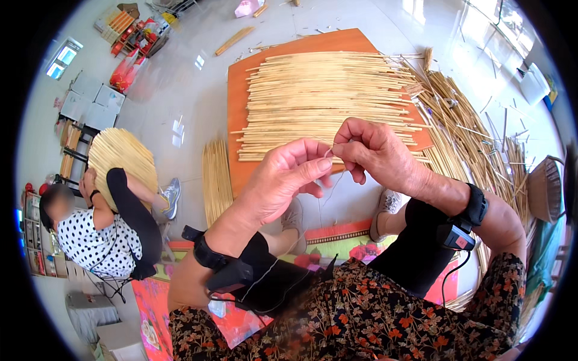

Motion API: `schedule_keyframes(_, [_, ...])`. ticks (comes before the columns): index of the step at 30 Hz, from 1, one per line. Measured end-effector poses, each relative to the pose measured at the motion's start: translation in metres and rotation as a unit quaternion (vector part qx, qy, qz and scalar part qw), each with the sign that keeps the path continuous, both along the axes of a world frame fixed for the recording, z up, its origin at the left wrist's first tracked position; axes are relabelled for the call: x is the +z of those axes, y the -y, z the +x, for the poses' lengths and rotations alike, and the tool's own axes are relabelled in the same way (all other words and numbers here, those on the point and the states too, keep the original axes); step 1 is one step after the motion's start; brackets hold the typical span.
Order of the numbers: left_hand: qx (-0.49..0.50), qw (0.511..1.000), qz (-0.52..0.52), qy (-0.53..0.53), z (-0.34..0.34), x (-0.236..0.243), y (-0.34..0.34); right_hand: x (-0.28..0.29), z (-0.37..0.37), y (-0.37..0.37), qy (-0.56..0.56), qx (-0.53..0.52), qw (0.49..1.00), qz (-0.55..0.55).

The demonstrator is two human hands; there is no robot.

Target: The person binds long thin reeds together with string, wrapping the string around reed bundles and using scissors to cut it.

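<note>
A thin pale thread (333, 190) runs between my hands and trails down across my lap. With thumb and bent fingers, my right hand (380, 155) pinches its upper end. My left hand (293, 171) meets the right at the fingertips, its fingers curled and closed on the thread. Whether a needle is there too is too small to tell. Just beyond my hands lies a mat of pale straw stalks (328, 96), laid side by side on an orange-brown board (238, 90).
Loose stalks (460, 126) lie heaped on the right, near a woven basket (545, 189). A stalk bundle (216, 180) rests left of the board. Farther left, a seated person (108, 240) in a polka-dot top holds a round straw piece (123, 159). A patterned mat (331, 240) lies under my feet.
</note>
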State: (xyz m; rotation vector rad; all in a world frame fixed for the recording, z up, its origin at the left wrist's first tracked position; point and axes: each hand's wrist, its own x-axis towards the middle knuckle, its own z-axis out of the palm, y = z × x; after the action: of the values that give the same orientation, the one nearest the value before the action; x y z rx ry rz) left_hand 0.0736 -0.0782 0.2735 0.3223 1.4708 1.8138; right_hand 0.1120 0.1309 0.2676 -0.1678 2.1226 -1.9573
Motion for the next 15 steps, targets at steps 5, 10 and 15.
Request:
schedule_keyframes(5, [0.033, 0.991, -0.054, -0.116, -0.036, -0.018, -0.008, -0.014, -0.024, -0.012, 0.028, -0.008, 0.999, -0.037])
schedule_keyframes(10, [0.018, 0.983, -0.099, -0.156, -0.055, -0.03, -0.016, -0.038, -0.035, -0.021, 0.08, -0.026, 0.993, -0.087])
schedule_keyframes(15, [0.011, 0.944, -0.122, -0.308, -0.064, -0.041, -0.024, -0.043, -0.043, -0.032, 0.116, -0.052, 0.992, -0.022])
